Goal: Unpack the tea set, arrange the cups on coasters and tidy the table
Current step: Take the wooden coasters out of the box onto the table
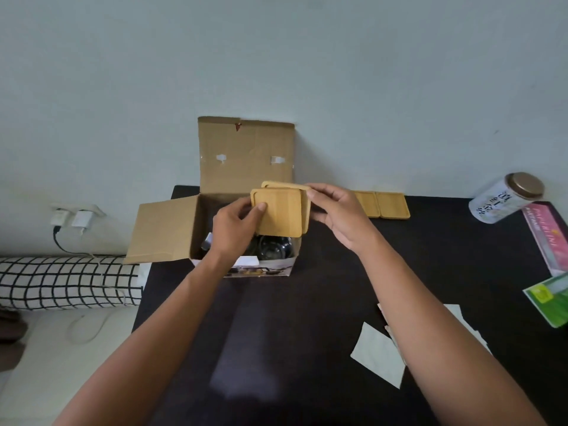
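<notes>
An open cardboard box [246,155] stands at the back of the black table [307,302], flaps spread. Above its opening I hold two square wooden coasters, one behind the other. My left hand [233,229] grips the front coaster [279,212] by its left edge. My right hand [335,210] holds the rear coaster [304,189] at its upper right edge. Dark glassware [273,247] shows inside the box below them. Two more coasters [381,204] lie flat side by side on the table to the right of the box.
A tin canister [507,198] lies on its side at the far right, with a pink box [547,235] and a green packet [550,299] near the right edge. Pale paper pieces [378,355] lie by my right forearm. Left of the table are a checked pillow [67,281] and wall chargers [73,218].
</notes>
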